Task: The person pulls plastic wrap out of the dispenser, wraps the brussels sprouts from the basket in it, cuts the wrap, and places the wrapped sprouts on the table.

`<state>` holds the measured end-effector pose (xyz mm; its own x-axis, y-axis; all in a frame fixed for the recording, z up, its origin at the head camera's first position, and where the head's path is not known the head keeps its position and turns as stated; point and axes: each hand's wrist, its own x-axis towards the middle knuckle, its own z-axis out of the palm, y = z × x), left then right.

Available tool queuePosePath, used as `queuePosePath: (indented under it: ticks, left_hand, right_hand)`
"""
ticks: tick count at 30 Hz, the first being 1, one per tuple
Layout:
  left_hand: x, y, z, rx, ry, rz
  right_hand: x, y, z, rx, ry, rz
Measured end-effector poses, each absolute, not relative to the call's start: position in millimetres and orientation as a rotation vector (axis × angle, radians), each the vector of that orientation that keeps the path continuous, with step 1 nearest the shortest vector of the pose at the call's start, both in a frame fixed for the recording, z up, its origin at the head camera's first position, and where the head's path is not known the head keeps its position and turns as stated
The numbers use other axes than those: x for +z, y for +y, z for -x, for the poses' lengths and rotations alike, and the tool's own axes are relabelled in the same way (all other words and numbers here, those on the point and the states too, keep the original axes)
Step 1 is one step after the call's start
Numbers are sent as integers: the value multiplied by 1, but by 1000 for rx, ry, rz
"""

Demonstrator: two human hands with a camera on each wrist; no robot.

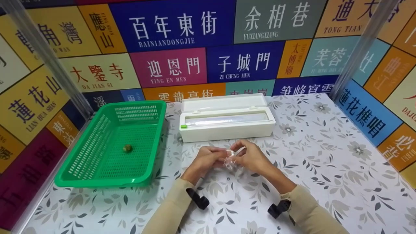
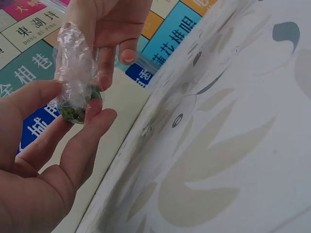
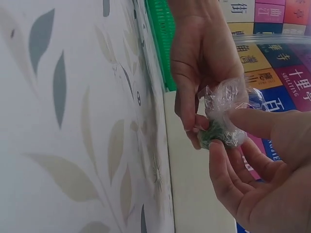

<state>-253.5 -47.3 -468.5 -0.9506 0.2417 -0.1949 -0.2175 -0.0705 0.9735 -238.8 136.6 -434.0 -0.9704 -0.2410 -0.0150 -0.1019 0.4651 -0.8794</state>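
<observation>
Over the table in front of the white box, both hands work on a small dark green lump [image 2: 74, 113] wrapped in clear cling film [image 2: 77, 63]. My left hand [image 1: 205, 160] pinches the wrapped lump between thumb and fingertips. Gathered film rises from the lump, and my right hand [image 1: 253, 158] grips it with the thumb on the film [image 3: 226, 99] and the fingertips at the green lump [image 3: 214, 135]. What the lump is cannot be made out through the film.
A green plastic basket [image 1: 158, 136] stands at the left with one small brownish-green ball [image 1: 127, 148] inside. Behind the hands is a white cling film box [image 1: 227, 133], lid [image 1: 224, 103] raised, film roll [image 1: 227, 119] showing. A sign-covered wall [image 1: 174, 66] closes off the back.
</observation>
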Motion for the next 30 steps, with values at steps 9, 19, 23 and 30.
queuePosePath:
  ticks: [9,19,23,30]
  left_hand:
    - [-470,-56,256,2013,1832,-72]
    - [-470,-54,255,2020,1981,29]
    - [-469,-52,254,2025,2006,37]
    - [-467,-51,253,2050,1939,34]
  right_hand:
    - [-440,134,239,-1489,2633,368]
    - [-441,133,232,-1470,2554,504]
    - [-441,130,228,-1391,2629,548]
    - [-440,129,229,-1294,2763,638]
